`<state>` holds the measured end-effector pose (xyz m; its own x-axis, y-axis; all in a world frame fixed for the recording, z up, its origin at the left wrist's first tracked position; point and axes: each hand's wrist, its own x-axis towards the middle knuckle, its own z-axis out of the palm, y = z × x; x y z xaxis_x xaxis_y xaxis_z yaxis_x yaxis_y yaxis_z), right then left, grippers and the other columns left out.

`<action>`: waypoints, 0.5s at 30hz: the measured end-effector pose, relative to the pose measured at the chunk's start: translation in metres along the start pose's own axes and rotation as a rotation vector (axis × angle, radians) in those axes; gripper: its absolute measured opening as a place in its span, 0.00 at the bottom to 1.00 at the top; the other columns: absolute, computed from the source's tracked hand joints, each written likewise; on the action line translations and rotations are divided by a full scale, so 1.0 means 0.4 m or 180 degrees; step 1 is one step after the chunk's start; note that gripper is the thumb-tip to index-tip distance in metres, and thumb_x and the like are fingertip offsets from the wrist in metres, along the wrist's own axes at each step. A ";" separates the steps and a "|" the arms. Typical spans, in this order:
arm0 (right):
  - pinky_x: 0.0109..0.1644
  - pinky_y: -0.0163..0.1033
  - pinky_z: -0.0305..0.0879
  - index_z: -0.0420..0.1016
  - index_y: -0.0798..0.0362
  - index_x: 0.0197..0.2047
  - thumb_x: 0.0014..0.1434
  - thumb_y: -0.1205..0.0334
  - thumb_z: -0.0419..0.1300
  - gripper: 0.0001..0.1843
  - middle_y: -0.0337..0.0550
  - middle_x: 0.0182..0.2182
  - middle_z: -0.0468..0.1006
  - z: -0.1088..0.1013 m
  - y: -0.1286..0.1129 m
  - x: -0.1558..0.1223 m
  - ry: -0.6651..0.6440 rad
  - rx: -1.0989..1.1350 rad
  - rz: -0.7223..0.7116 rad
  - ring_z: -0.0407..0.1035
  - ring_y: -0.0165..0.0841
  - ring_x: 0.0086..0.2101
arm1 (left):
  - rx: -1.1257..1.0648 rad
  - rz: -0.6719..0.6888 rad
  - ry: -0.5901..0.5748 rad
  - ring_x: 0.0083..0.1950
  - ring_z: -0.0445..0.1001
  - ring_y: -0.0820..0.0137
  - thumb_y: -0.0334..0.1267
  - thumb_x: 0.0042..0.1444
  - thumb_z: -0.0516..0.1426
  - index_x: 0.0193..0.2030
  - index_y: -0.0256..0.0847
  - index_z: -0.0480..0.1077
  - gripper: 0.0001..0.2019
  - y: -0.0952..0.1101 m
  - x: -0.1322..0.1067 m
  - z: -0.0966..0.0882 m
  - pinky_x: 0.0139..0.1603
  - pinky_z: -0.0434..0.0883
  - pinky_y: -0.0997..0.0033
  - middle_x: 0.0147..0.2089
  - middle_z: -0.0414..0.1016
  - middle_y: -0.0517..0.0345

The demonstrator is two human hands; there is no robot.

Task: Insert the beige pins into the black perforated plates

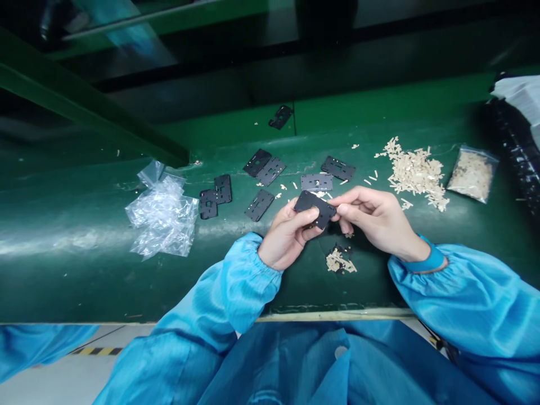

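A flat black plastic plate (311, 203) with small holes is gripped in my left hand (287, 233), the thumb pressed across its face. At the plate's right edge, the thumb and forefinger of my right hand (375, 219) are pinched together. Whatever lies between those fingertips is too small to make out. Just beyond the held plate lies a greyish plate (316, 182), with another black plate (338, 168) beside it. Below my right fingers is a small heap of pale strips and black bits (341, 261).
To the right are a large pile of pale strips (415, 171) and a zip bag of them (473, 173). Clear plastic bags (162, 216) lie left. More black plates (259, 205) are scattered centrally. A green beam (105, 121) slants over the green bench (84, 281).
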<state>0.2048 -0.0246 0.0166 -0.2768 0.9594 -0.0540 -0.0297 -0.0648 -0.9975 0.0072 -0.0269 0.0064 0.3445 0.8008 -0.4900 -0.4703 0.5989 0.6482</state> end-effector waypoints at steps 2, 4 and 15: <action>0.26 0.32 0.69 0.81 0.55 0.44 0.63 0.57 0.68 0.11 0.37 0.25 0.78 0.005 0.001 0.000 0.0066 -0.0018 -0.0061 0.70 0.25 0.22 | -0.0017 0.0021 0.0048 0.34 0.78 0.79 0.35 0.51 0.70 0.44 0.38 0.73 0.15 0.000 0.002 0.001 0.33 0.78 0.85 0.39 0.78 0.60; 0.26 0.32 0.70 0.80 0.56 0.44 0.61 0.58 0.69 0.11 0.37 0.24 0.78 0.012 0.002 -0.001 0.0122 -0.0004 -0.0096 0.70 0.25 0.22 | 0.0023 0.0090 0.0098 0.34 0.78 0.79 0.35 0.50 0.71 0.44 0.38 0.73 0.16 0.002 0.003 0.003 0.33 0.78 0.85 0.39 0.77 0.61; 0.19 0.29 0.63 0.72 0.55 0.38 0.59 0.52 0.70 0.17 0.37 0.24 0.79 -0.044 0.001 0.093 0.0474 0.0410 0.0519 0.67 0.24 0.18 | 0.2159 0.0941 0.0117 0.36 0.79 0.71 0.46 0.55 0.68 0.37 0.35 0.73 0.15 0.116 0.124 -0.014 0.45 0.78 0.67 0.35 0.79 0.53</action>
<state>0.2116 0.0159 0.0135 -0.1437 0.9626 -0.2296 -0.1210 -0.2473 -0.9613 -0.0022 0.0405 0.0090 0.2483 0.9357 -0.2507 0.0704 0.2407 0.9680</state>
